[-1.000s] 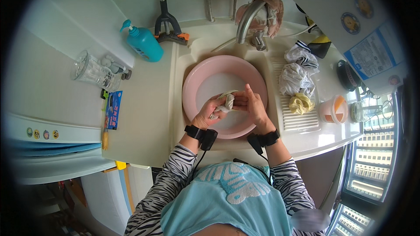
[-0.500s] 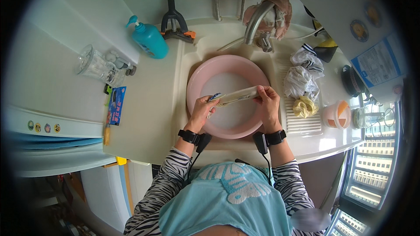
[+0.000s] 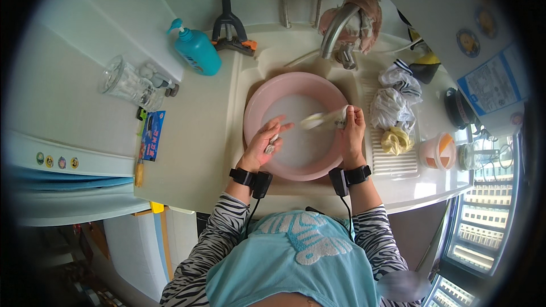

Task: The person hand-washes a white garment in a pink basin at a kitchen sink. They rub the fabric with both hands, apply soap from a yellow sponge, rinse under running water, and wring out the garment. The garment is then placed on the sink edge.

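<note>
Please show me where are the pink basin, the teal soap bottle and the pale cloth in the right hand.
pink basin [image 3: 256, 115], head view, on its bare left rim.
teal soap bottle [image 3: 198, 54], head view, on the middle of its body.
pale cloth [image 3: 323, 119], head view, on the stretch hanging left of the right hand [image 3: 351, 133].

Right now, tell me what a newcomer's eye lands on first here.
The round pink basin in the sink, centre frame, draws the eye. Over it the right hand grips a pale wet cloth, and the left hand is open beside it. At upper left on the counter stands a teal pump bottle.
</note>
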`<state>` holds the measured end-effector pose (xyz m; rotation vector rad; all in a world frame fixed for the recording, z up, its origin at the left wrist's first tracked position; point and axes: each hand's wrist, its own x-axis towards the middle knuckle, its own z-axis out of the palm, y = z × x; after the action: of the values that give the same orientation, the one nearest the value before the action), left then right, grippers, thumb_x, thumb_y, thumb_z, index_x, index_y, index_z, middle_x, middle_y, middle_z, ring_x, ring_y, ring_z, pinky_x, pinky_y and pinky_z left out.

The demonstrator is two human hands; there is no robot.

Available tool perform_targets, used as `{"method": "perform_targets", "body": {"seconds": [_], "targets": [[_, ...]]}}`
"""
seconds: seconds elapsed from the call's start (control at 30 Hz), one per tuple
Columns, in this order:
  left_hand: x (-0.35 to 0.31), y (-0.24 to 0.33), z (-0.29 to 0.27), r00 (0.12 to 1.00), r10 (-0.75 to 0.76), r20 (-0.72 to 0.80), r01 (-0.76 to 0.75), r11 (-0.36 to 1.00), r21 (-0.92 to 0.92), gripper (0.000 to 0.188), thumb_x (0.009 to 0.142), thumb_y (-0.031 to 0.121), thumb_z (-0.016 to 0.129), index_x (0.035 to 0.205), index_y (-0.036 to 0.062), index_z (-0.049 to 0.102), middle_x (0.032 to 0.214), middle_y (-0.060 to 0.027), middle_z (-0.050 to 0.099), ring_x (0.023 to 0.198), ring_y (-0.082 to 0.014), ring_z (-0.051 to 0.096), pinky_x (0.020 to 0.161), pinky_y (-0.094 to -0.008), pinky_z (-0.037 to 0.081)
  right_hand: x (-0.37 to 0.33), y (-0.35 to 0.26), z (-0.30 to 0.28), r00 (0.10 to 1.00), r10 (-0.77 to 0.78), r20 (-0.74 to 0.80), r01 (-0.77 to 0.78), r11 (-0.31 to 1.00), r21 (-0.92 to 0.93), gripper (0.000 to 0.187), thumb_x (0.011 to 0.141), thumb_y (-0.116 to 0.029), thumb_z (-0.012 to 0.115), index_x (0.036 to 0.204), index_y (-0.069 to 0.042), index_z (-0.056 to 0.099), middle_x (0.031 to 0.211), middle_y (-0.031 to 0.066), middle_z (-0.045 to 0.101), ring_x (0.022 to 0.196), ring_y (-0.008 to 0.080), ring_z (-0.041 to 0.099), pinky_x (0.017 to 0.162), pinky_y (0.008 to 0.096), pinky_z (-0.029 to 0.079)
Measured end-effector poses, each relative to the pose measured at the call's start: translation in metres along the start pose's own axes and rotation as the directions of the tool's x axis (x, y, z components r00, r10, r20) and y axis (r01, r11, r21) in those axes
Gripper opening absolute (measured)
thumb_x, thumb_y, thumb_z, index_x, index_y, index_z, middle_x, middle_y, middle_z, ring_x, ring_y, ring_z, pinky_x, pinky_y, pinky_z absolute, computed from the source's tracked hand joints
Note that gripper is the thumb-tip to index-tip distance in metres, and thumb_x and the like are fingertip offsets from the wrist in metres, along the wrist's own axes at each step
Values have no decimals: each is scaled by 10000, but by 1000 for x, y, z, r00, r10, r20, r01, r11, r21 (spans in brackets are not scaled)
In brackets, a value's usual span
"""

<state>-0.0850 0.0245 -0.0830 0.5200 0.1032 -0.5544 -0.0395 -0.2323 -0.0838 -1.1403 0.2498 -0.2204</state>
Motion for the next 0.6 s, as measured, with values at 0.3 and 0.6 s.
{"method": "perform_targets", "body": {"seconds": [0.3, 0.6], "targets": [[4, -2, 22, 973, 196, -120, -180, 975, 132, 306, 908, 145, 563, 1191, 112, 450, 1178, -137, 536, 1057, -235, 556, 890, -346, 478, -27, 0, 10, 826, 500, 260, -236, 726, -646, 364, 899, -238, 606, 1187, -21, 553, 878, 60, 637, 744, 117, 621, 589, 231, 474], [5, -5, 40, 951, 255, -176, -191, 930, 315, 152, 907, 173, 598, 1046, 129, 556, 1048, -10, 600, 945, -132, 575, 815, -304, 479, -35, -28, 31, 935, 223, 275, -185, 970, -155, 170, 904, -180, 620, 865, -14, 617, 685, -33, 537, 583, 58, 485, 531, 196, 386]]}}
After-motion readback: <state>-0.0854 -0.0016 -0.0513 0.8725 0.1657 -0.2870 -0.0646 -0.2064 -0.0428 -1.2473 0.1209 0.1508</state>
